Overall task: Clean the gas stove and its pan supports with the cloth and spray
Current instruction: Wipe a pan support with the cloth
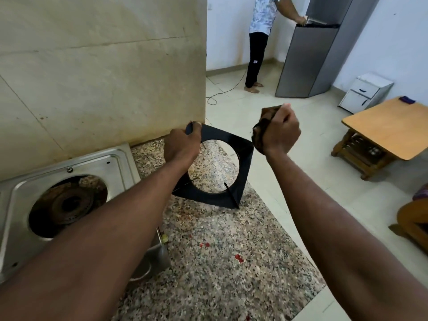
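While the left hand (181, 144) grips the pan support (240, 149) by its corner, the right hand's (279, 133) curled fingers clamp the cloth (260, 132) just beside it.

Home kitchen: gas stove (69, 188), granite counter (215, 251), fridge (308, 59).

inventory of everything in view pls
pan support: 1, black, centre, tilted
cloth: 1, dark brown, bunched, centre right
gas stove: 1, steel, left
counter: 1, speckled granite, bottom centre
red spots: several, red, on counter
fridge: 1, grey, back right
other person: 1, black trousers, at fridge
cabinet: 1, white, beside fridge
table: 1, wooden, right
left hand: 1, grip on pan support corner
right hand: 1, grip round cloth
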